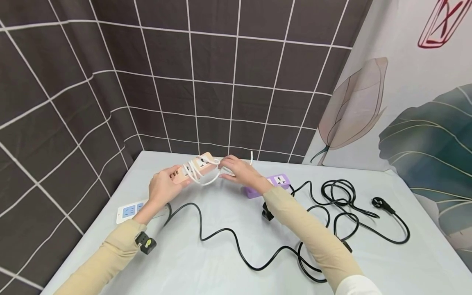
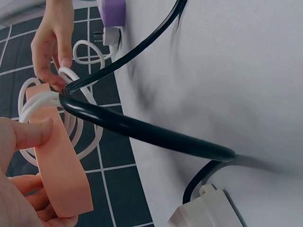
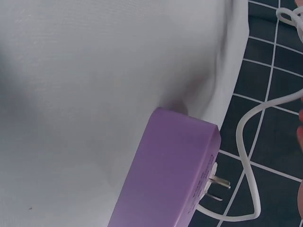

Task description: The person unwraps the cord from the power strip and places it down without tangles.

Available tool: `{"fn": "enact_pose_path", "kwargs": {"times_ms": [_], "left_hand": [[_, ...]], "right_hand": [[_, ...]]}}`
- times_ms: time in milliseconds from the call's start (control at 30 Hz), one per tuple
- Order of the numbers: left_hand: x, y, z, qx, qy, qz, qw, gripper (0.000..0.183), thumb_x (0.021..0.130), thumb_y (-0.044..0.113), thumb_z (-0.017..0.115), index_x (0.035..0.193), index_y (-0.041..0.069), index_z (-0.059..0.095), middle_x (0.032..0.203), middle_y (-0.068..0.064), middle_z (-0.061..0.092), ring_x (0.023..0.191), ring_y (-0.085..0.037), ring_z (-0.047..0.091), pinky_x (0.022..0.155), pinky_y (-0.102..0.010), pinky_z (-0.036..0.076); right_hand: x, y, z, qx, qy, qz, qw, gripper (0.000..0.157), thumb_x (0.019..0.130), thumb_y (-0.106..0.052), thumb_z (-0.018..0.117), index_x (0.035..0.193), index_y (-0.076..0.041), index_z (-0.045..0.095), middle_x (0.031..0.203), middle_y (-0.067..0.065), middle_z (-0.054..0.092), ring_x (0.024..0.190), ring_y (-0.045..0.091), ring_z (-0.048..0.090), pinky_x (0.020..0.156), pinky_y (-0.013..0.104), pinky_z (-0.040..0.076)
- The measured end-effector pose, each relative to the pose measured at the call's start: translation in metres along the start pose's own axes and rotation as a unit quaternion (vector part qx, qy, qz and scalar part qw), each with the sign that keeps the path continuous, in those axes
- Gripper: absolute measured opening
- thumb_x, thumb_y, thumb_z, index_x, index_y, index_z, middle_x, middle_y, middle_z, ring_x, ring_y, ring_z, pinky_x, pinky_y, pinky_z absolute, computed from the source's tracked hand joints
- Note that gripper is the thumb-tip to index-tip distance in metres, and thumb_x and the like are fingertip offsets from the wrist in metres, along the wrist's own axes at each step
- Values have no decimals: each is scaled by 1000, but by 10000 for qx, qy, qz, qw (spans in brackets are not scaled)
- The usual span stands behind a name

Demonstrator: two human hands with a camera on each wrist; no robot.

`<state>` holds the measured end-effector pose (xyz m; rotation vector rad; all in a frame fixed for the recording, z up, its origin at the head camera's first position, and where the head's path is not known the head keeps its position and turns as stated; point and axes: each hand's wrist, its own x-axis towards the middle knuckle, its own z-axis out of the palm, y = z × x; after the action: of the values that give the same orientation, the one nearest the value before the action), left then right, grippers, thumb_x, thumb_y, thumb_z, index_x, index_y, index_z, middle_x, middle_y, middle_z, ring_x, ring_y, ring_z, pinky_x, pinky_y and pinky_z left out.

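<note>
Raised over the far side of the table, a peach power strip (image 1: pixel 179 175) is gripped at one end by my left hand (image 1: pixel 162 186), the thumb on one face and fingers curled behind in the left wrist view. Loops of its white cord (image 1: pixel 191 172) go round the strip. At the strip's other end my right hand (image 1: pixel 237 169) pinches the cord between thumb and fingers. From there a free length of the cord (image 3: pixel 242 142) curves off toward a white plug (image 3: pixel 207 182) with metal prongs, beside the purple power strip (image 3: pixel 165 165).
A white power strip (image 1: pixel 123 214) with blue sockets lies under my left forearm. Its black cord (image 1: pixel 236 241) snakes across the table. More black cord (image 1: pixel 341 200) lies coiled at the right, with a black plug (image 1: pixel 381 203). Dark gridded cloth (image 1: pixel 214 98) hangs behind the table.
</note>
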<state>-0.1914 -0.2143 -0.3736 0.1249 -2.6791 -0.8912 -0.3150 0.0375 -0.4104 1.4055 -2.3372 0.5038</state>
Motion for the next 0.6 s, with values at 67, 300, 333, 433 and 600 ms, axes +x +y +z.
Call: {"fn": "enact_pose_path", "kwargs": {"times_ms": [67, 300, 333, 433, 600], "left_hand": [[1, -1, 0, 14, -10, -1, 10000, 62, 76, 31, 78, 130, 6, 60, 118, -21, 66, 86, -30, 60, 62, -30, 36], [1, -5, -1, -66, 19, -56, 10000, 62, 74, 27, 79, 130, 7, 60, 112, -19, 68, 78, -27, 57, 60, -28, 33], [1, -5, -1, -73, 25, -69, 9999, 62, 74, 26, 79, 130, 7, 60, 113, -19, 68, 78, -27, 57, 60, -28, 33], [0, -6, -1, -67, 33, -78, 9999, 62, 75, 27, 79, 130, 6, 59, 114, -20, 68, 80, -28, 58, 61, -29, 34], [-3, -5, -2, -62, 35, -21, 10000, 62, 75, 28, 79, 129, 5, 60, 112, -20, 68, 81, -28, 59, 61, -28, 34]], "right_hand": [[-1, 0, 0, 241, -117, -63, 9996, 25, 89, -31, 68, 107, -14, 64, 115, 3, 64, 113, 16, 56, 93, 31, 50], [-4, -2, -2, 350, 170, -924, 9950, 14, 88, -23, 68, 100, -16, 71, 101, -2, 68, 101, 13, 60, 89, 27, 50], [-3, -3, -2, 309, 227, -1076, 9935, 13, 88, -22, 68, 99, -16, 72, 98, -3, 68, 99, 13, 60, 88, 26, 50], [-3, -5, -4, 258, 326, -1344, 9901, 10, 88, -22, 68, 96, -17, 73, 95, -3, 67, 95, 12, 60, 84, 23, 51], [-4, -6, -6, 278, 273, -1376, 9897, 9, 87, -20, 70, 94, -16, 72, 94, -2, 66, 94, 12, 60, 83, 23, 51]]}}
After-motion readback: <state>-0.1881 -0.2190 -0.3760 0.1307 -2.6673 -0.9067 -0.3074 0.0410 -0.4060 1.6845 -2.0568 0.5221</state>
